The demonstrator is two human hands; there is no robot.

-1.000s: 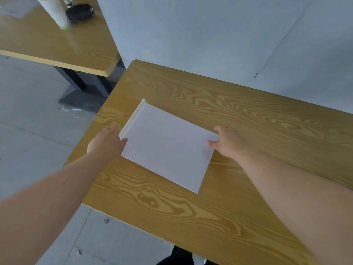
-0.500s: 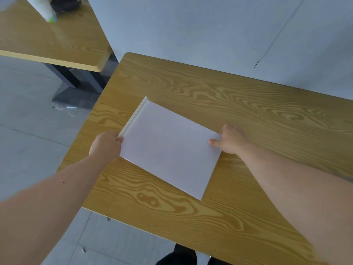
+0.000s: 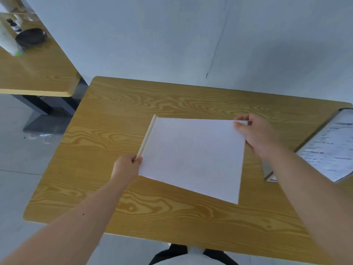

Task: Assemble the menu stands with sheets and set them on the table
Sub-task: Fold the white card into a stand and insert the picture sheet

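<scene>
The sheet (image 3: pixel 193 157) sits mid-table (image 3: pixel 172 217), with bare wood along the near and left edges. Its long axis runs left to right; a pale strip (image 3: pixel 148 135) lines its left edge. The left hand (image 3: pixel 125 168) pinches the near-left corner, the right hand (image 3: pixel 256 133) the far-right corner. At the right edge lies a printed page (image 3: pixel 332 150), its writing too blurred to read.

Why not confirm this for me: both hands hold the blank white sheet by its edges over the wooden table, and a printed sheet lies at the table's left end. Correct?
Not quite. The head view shows the printed sheet at the wooden table's right end, not the left. The rest holds: the left hand and right hand hold the blank white sheet by its edges.
</scene>
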